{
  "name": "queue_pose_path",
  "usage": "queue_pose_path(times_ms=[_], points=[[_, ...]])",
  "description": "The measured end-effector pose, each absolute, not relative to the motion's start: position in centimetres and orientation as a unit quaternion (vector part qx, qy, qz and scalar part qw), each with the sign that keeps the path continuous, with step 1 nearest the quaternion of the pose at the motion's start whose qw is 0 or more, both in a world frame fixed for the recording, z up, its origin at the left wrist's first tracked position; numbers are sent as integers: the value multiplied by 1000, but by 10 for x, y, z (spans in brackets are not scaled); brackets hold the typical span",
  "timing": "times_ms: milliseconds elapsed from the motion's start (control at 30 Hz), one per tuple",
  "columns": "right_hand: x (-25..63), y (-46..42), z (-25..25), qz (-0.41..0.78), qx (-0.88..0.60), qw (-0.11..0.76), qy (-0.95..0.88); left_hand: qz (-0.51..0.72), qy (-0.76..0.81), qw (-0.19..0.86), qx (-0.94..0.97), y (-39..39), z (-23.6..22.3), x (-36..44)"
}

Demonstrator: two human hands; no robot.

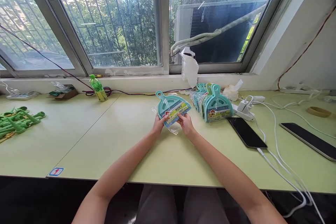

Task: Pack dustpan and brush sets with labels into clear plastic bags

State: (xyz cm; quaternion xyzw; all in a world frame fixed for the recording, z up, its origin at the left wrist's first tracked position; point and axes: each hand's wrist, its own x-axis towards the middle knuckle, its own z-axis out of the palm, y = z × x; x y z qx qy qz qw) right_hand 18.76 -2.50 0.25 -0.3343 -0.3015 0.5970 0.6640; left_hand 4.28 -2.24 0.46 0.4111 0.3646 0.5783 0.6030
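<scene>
Both my hands hold one teal mini dustpan set [172, 106] in a clear plastic bag with a yellow label, just above the pale green table [126, 147]. My left hand [158, 125] pinches its lower left edge. My right hand [186, 123] grips the lower right edge near the label. To the right, a row of several packed teal dustpan sets [213, 103] stands upright on the table, a short way from my right hand.
A pile of green plastic pieces [18, 120] lies far left. A green bottle [97, 88] and a small box [63, 92] sit by the window sill. Right of the row are a power strip [245, 106], white cables, two dark phones [246, 132] [309, 140] and a tape roll [319, 111].
</scene>
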Motion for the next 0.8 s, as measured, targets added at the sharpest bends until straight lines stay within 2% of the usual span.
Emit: queue_pose_path(times_ms=[133,367,700,800], points=[[193,-22,3,608,-354,640,-309,562,381,605,416,-24,0,44],[210,-14,4,667,-421,513,-339,527,421,623,395,-20,-6,42],[227,-10,14,623,-510,496,-326,525,435,618,392,-13,-3,34],[238,-11,18,650,-495,466,-340,525,426,593,438,-10,-2,28]])
